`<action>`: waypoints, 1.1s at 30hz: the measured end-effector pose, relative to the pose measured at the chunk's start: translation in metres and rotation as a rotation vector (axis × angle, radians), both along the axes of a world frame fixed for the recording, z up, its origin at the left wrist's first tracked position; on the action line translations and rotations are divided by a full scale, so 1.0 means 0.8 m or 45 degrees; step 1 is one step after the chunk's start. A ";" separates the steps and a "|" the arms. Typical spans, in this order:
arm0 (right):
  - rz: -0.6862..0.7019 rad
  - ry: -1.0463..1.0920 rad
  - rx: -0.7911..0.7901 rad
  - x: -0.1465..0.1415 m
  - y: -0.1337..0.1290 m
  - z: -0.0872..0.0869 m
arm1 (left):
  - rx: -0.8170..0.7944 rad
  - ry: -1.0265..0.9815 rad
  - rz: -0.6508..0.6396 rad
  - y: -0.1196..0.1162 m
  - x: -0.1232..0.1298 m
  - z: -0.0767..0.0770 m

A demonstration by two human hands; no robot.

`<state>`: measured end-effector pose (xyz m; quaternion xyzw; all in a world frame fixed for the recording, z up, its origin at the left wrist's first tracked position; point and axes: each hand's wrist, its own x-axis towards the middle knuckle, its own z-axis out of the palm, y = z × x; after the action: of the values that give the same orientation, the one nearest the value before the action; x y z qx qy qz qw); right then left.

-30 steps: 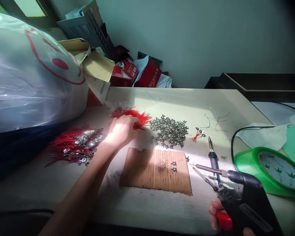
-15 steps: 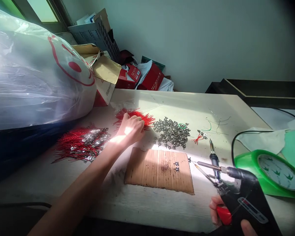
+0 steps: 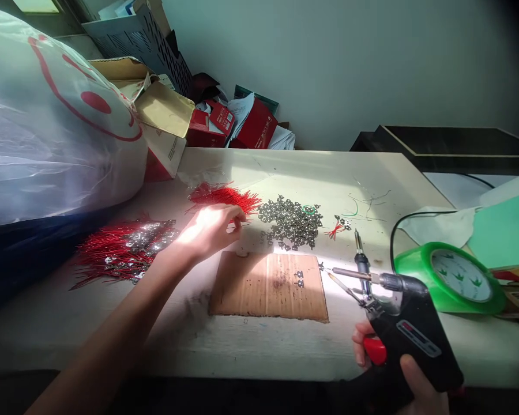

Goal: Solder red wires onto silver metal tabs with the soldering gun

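Observation:
My left hand [image 3: 214, 227] is just in front of a pile of red wires [image 3: 225, 197], its thumb and forefinger pinched together. Whatever lies between those fingertips is too small to make out. My right hand [image 3: 419, 383] grips a black soldering gun [image 3: 415, 328] with a red trigger. The gun's tip and thin feed tube point left, at a small metal piece [image 3: 321, 266] on the right edge of a cardboard sheet [image 3: 251, 288]. Two more small metal pieces [image 3: 300, 279] lie on the cardboard. Behind it spreads a heap of small metal pieces [image 3: 292, 222].
At left lie red wires with metal pieces attached [image 3: 125, 248], beside a big plastic bag [image 3: 60, 127]. A second soldering iron [image 3: 362, 262] stands behind the gun. Green tape [image 3: 445, 276] is at right, with a few wired pieces [image 3: 338, 226] farther back. Boxes [image 3: 164, 115] stand behind.
My left hand has drawn back from the red wire pile toward me, its fingers now pinched. The whole view has shifted; the gun still points at the cardboard's right edge.

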<state>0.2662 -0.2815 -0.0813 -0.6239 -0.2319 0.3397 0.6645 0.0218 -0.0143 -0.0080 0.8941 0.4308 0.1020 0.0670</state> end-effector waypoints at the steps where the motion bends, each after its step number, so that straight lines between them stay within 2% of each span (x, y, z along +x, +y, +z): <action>1: -0.022 0.037 0.001 0.001 -0.001 -0.002 | -0.037 -0.053 -0.011 -0.010 0.000 -0.001; 4: -0.008 0.120 0.058 0.004 -0.004 -0.006 | -0.169 -0.249 -0.114 -0.054 0.005 -0.008; 7: 0.044 0.189 0.079 0.001 -0.004 0.000 | -0.276 -0.372 -0.188 -0.102 0.016 -0.022; 9: 0.026 0.261 0.054 -0.004 -0.002 0.009 | -0.230 -0.409 -0.232 -0.123 0.025 -0.033; 13: -0.005 0.260 -0.003 -0.009 0.003 0.020 | -0.036 -0.333 -0.256 -0.135 0.044 -0.051; 17: 0.034 0.129 0.042 -0.003 0.001 0.013 | -0.068 -0.349 -0.270 -0.131 0.047 -0.051; 19: 0.055 0.112 0.044 -0.002 -0.001 0.011 | -0.195 -0.512 -0.268 -0.135 0.043 -0.043; 21: 0.072 0.103 0.003 -0.005 -0.002 0.016 | -0.431 -0.722 -0.191 -0.146 0.041 -0.033; 24: 0.102 -0.019 -0.149 -0.014 0.006 0.038 | -0.872 -1.023 0.010 -0.168 0.044 -0.024; 26: 0.157 -0.132 -0.256 -0.021 0.018 0.056 | -1.073 -1.194 0.104 -0.181 0.049 -0.024; 29: 0.275 -0.239 -0.263 -0.029 0.039 0.077 | -1.171 -1.365 0.151 -0.193 0.053 -0.027; 31: 0.351 -0.280 -0.221 -0.035 0.051 0.085 | -1.171 -1.416 0.159 -0.197 0.051 -0.026; 33: 0.348 -0.277 -0.184 -0.042 0.059 0.088 | -1.163 -1.421 0.156 -0.199 0.047 -0.022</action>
<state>0.2330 -0.2344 -0.0105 -0.6657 -0.3601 0.3732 0.5365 0.0596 -0.1731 -0.0259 0.5657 0.3814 0.3569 0.6381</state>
